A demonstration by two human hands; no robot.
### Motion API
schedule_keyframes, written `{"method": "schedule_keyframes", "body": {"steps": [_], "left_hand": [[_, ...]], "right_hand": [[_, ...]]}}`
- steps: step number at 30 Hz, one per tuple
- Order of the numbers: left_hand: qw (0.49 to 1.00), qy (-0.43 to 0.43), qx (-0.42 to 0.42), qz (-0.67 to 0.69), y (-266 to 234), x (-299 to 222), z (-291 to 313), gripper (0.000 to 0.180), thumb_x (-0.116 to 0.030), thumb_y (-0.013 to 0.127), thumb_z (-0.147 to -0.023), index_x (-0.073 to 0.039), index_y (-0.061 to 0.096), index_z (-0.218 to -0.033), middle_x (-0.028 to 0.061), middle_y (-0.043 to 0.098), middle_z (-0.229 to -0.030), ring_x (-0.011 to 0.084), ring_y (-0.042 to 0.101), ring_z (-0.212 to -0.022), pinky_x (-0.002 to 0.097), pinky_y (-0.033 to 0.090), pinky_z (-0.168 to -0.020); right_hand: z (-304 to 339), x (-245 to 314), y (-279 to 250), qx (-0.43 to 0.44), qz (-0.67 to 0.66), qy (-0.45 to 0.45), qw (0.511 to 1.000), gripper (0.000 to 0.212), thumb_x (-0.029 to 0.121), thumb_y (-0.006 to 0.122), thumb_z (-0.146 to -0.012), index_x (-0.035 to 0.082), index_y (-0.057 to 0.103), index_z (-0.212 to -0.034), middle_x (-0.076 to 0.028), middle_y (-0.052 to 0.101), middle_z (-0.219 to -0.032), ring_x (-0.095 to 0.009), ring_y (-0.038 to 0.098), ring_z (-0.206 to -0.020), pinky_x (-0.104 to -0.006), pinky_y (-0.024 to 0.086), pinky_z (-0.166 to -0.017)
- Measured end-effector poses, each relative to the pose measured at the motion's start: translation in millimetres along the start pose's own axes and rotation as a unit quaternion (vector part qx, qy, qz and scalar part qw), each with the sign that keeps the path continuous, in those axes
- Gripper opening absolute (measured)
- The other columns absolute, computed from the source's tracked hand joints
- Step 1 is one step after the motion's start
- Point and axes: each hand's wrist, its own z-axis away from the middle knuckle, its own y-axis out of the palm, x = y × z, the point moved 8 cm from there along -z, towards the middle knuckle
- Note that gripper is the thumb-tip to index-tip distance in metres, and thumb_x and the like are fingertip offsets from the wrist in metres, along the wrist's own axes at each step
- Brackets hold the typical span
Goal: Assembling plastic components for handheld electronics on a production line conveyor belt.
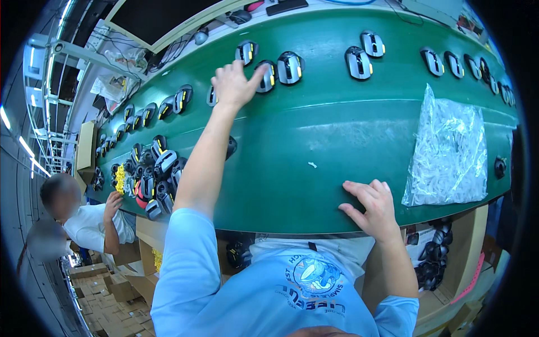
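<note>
My left hand (234, 85) reaches to the far part of the green table, fingers spread. Its thumb lies over the edge of a silver-and-black computer mouse (267, 77), and its fingertips are beside a second mouse (246, 53); whether they touch is hard to tell. A third mouse (211, 96) is partly covered by that hand. Just right of the thumb sits another mouse (290, 68). My right hand (370, 209) hovers over or rests at the near table edge, open, with thumb and fingers apart. Ahead of it is a small clear plastic piece (312, 164).
A bag of clear plastic parts (446, 154) lies at right. Mice (359, 63) stand in a row along the conveyor-like green table (314, 208). A pile of mice (163, 168) and yellow pieces (120, 178) is at left, near another person's hand (113, 203). A box (463, 253) stands below right.
</note>
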Motion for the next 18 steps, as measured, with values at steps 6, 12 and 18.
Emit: {"method": "schedule_keyframes", "body": {"steps": [6,12,18], "left_hand": [[0.997,-0.02,0.059,0.044,27.5,1.2,-29.2,0.093,-0.07,0.074,-0.09,0.004,0.063,-0.145,0.0326,0.073,-0.133,0.0476,0.072,-0.122,0.0521,0.056,-0.106],[0.96,0.205,0.009,0.191,-74.4,-64.7,128.4,0.073,-0.027,0.088,-0.081,0.003,0.063,-0.143,0.0205,0.075,-0.114,0.0315,0.074,-0.104,0.0426,0.059,-0.091],[0.834,0.419,0.189,0.306,-61.6,-149.4,257.7,0.067,-0.022,0.085,-0.073,0.002,0.066,-0.132,0.0228,0.071,-0.121,0.0401,0.07,-0.101,0.0482,0.057,-0.093]], "right_hand": [[-2.9,4.6,-11.2,-0.035,-0.028,-0.017,0.999,0.034,0.027,0.087,-0.089,0.012,0.079,-0.118,-0.003,0.082,-0.118,-0.026,0.068,-0.09,-0.0411,0.049,-0.082],[13.0,-8.5,-88.5,-0.204,-0.008,0.008,0.979,0.012,0.014,0.088,-0.088,0.011,0.082,-0.098,-0.005,0.084,-0.099,-0.025,0.071,-0.082,-0.0387,0.054,-0.075],[47.0,-142.9,-216.0,-0.324,0.134,0.231,0.908,0.029,0.033,0.079,-0.1,0.007,0.085,-0.112,-0.014,0.083,-0.102,-0.031,0.077,-0.091,-0.0397,0.057,-0.08]]}}
